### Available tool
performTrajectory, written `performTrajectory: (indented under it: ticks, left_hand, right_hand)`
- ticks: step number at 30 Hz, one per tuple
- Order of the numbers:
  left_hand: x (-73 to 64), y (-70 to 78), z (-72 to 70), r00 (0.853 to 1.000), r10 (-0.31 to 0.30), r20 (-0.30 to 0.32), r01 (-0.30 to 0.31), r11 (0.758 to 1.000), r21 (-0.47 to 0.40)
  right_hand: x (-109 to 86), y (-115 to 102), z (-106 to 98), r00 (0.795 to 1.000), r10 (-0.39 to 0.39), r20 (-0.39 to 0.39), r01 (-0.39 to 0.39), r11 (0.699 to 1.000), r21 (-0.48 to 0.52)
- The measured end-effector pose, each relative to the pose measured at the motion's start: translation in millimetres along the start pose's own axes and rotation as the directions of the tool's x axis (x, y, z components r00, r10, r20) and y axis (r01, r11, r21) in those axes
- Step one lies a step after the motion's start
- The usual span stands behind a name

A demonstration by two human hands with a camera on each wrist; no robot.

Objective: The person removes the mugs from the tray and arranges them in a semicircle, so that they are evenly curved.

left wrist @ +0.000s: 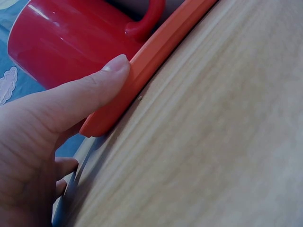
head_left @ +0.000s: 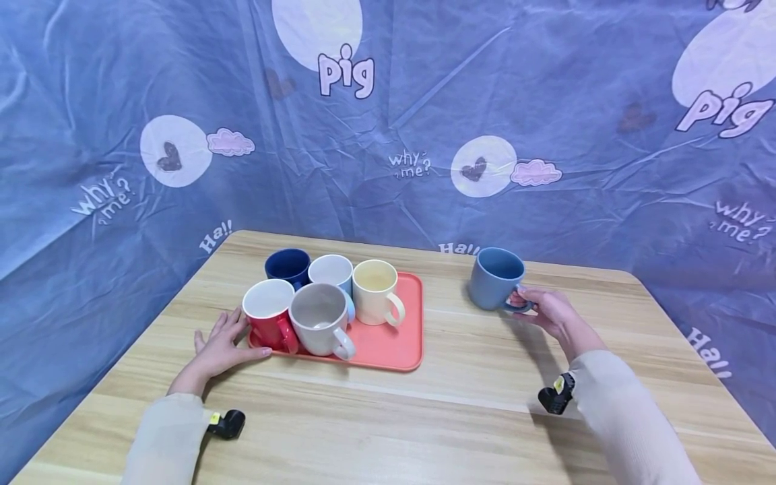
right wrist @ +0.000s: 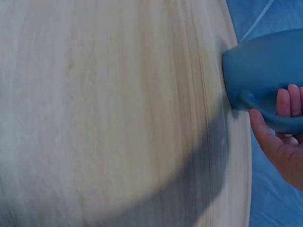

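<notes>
My right hand (head_left: 548, 313) grips the handle of a grey-blue mug (head_left: 496, 279), its fingers curled through the loop in the right wrist view. The mug is upright at the back right; whether its base touches the table I cannot tell. My left hand (head_left: 221, 347) lies at the near left corner of a coral-red tray (head_left: 412, 323), fingers spread along its side. In the left wrist view the thumb (left wrist: 102, 87) rests on the tray's rim, beside a red mug (left wrist: 71, 42). The tray also bears a grey mug (head_left: 318, 316) and a cream mug (head_left: 372, 293).
Behind these stand a navy mug (head_left: 287, 264) and a white-and-blue mug (head_left: 330, 269), partly hidden by the front ones. The wooden table (head_left: 388, 424) ends at a blue printed cloth (head_left: 394, 121) hanging at the back and sides.
</notes>
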State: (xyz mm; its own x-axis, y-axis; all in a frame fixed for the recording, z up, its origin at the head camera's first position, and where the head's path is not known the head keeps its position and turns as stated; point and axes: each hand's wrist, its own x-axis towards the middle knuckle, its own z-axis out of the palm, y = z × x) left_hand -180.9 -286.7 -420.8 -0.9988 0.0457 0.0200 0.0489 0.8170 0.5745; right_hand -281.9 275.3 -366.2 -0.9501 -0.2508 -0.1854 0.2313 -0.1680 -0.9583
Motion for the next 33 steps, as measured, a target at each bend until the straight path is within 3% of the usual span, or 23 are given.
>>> performTrajectory:
  ticks: [8, 18, 27, 33]
  left_hand:
    - [0.1, -1.1, 0.4, 1.0, -0.002, 0.002, 0.002, 1.0, 0.003]
    - [0.2, 0.5, -0.5, 1.0, -0.012, 0.009, 0.012, 1.0, -0.004]
    - [1.9, 1.6, -1.0, 1.0, -0.003, 0.005, 0.003, 1.0, -0.003]
    - [1.2, -0.2, -0.7, 1.0, -0.01, 0.007, 0.01, 1.0, -0.001]
  right_hand:
    - [0.1, -7.6, -5.9, 0.997, -0.007, -0.074, -0.007, 0.982, -0.189]
    - [6.0, -15.3, -13.8, 0.992, -0.012, -0.128, -0.03, 0.947, -0.318]
    - [12.1, -17.0, -17.7, 0.986, -0.03, -0.164, -0.03, 0.936, -0.351]
    - [16.9, -18.8, -19.5, 0.99, -0.028, -0.14, -0.023, 0.937, -0.348]
